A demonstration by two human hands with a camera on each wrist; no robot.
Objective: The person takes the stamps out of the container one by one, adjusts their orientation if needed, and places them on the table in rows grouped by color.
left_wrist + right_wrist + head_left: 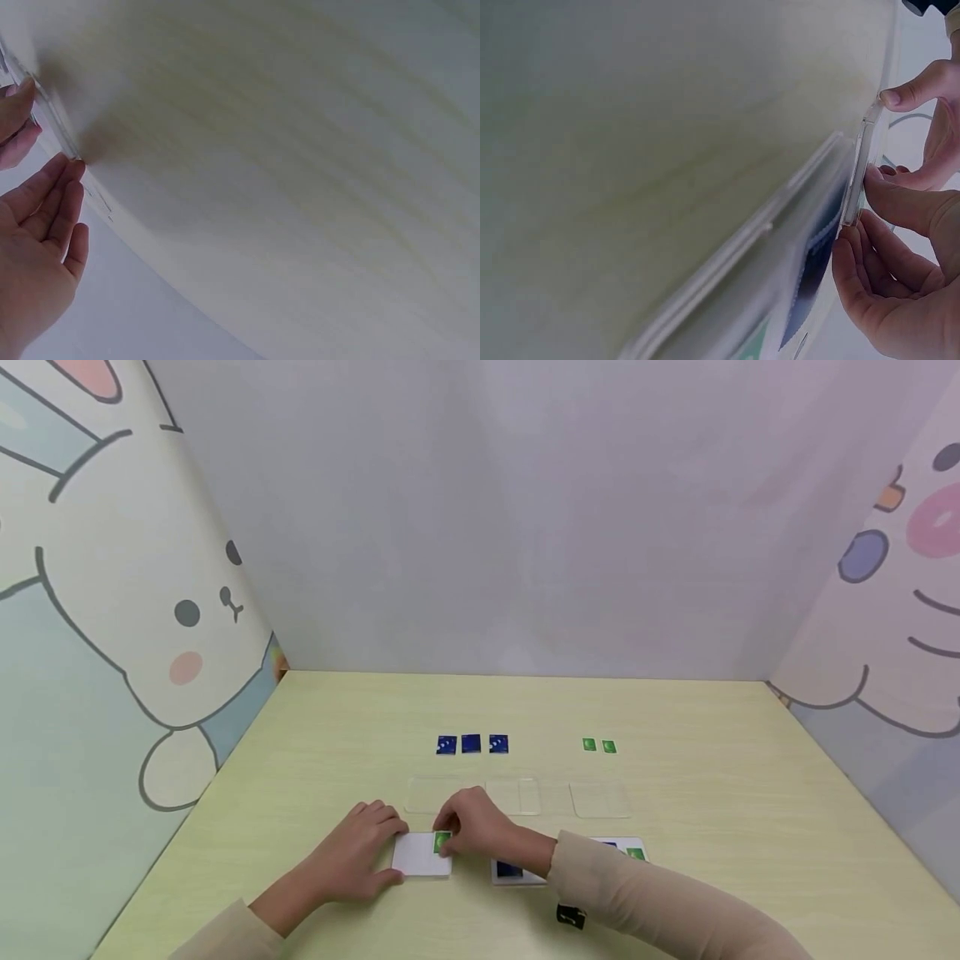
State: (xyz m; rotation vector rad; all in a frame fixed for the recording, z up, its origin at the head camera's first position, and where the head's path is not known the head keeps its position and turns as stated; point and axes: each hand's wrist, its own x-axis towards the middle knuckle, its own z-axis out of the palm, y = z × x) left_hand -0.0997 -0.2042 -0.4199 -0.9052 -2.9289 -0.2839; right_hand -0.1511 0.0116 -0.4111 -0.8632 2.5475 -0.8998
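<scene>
A white shallow case (412,860) lies flat on the table before me. My left hand (360,853) holds its left side, fingertips at the upper corner and thumb at the lower one. At the case's upper right corner is a small green card (441,838), which my right hand (478,823) pinches between thumb and fingers. The left wrist view shows the left fingers (56,199) against the case's thin edge. In the right wrist view, the right thumb (904,202) and fingertips meet at the case's edge. Part of the green card is hidden by the fingers.
Beside the right forearm lie a white case with a dark blue card (510,870) and another with a green card (636,853), both partly covered. Clear plastic covers (600,800) lie behind, then blue cards (471,743) and green cards (589,744). A black piece (570,917) lies nearer.
</scene>
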